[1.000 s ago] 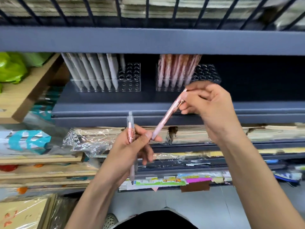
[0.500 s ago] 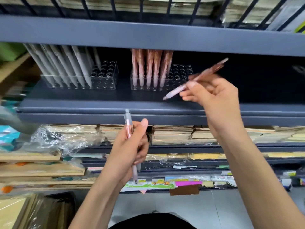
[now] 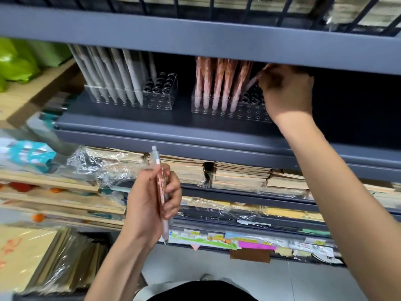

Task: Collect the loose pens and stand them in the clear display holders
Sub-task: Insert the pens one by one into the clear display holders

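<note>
The right hand [image 3: 286, 90] is raised into the shelf opening, with its back to the camera. Its fingers are curled and they pinch a loose pen [image 3: 252, 81]. Only the pale lower end of this pen shows; it comes out at the left of the hand and slants down to the left. The end is over the right part of the right clear holder [image 3: 249, 115], just beside the last of the pink pens [image 3: 217, 83] that already stand there in a row. Whether the tip is already in a hole I cannot tell, because this part is blurred.

The left hand [image 3: 149, 205] is lower, in front of the shelves below. It grips a second pink pen [image 3: 160, 187] almost upright, with the pale push-button on top and the tip under the palm. The thumb lies along the barrel.

To the left on the same dark shelf [image 3: 152, 127] stands the left clear holder [image 3: 162, 102]. Its grey pens [image 3: 117, 79] fill the left side and lean to the left, and the holes on the right side are free.

Under this shelf lie stacks of brown notebooks [image 3: 238, 174], some in crinkled plastic wrap [image 3: 97, 164]. At the far left there is a green bag [image 3: 15, 61].
</note>
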The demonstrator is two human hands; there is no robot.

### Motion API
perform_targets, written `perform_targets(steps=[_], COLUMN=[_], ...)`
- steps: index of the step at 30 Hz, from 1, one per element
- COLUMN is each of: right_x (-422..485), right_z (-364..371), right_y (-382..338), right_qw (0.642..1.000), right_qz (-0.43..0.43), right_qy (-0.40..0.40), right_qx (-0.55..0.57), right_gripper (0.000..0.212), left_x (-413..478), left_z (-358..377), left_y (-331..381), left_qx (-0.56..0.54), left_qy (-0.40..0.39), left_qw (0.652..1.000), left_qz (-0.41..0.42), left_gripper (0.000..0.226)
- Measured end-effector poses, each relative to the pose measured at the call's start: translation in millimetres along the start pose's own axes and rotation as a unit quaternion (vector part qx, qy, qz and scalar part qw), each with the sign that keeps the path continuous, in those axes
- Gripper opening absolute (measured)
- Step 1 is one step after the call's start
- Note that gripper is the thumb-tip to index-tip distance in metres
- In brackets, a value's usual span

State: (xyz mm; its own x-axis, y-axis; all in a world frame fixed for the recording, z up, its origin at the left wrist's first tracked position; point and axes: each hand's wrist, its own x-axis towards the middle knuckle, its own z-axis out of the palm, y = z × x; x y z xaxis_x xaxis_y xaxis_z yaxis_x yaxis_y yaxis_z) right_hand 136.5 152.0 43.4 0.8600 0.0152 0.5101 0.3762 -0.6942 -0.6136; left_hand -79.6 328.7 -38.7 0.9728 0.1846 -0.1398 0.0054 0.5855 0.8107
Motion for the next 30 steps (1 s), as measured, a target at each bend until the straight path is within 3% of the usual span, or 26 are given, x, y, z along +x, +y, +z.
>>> perform_targets(steps=[7, 16, 21, 24, 26, 30], right_x=[3.0, 7.5, 5.8, -7.8, -31.4, -81.9], right_z=[4.4, 4.6, -0.2, -9.1, -18.1, -19.3], right_y=[-9.7, -11.9, -9.3, -11.1, -21.1, -43.4], right_qw=[0.989, 0.979, 0.987, 1.000, 0.996, 0.976], right_qz=[-0.060, -0.075, -0.042, -0.002, -0.014, -0.006], right_qy=[-0.068, -0.120, -0.112, -0.001, 0.039, -0.098], right_qx=[-0.115, -0.147, -0.106, -0.022, 0.084, 0.192], right_gripper=[0.027, 0.030, 0.029, 0.020, 0.014, 0.013], left_x=[-1.1, 3.2, 6.7, 10.7, 12.9, 17.0], left_z=[-3.2, -4.4, -2.2, -4.9, -6.8, -12.0], left_y=[-3.8, -2.4, -0.1, 3.0, 5.7, 9.3], left_qx=[0.079, 0.124, 0.097, 0.085, 0.084, 0.105], left_qy=[0.044, 0.055, 0.035, 0.028, 0.013, -0.034], left_qw=[0.995, 0.990, 0.995, 0.996, 0.996, 0.993], left_qz=[0.032, 0.036, 0.021, 0.019, 0.028, 0.042], left_gripper=[0.019, 0.023, 0.009, 0.030, 0.029, 0.028])
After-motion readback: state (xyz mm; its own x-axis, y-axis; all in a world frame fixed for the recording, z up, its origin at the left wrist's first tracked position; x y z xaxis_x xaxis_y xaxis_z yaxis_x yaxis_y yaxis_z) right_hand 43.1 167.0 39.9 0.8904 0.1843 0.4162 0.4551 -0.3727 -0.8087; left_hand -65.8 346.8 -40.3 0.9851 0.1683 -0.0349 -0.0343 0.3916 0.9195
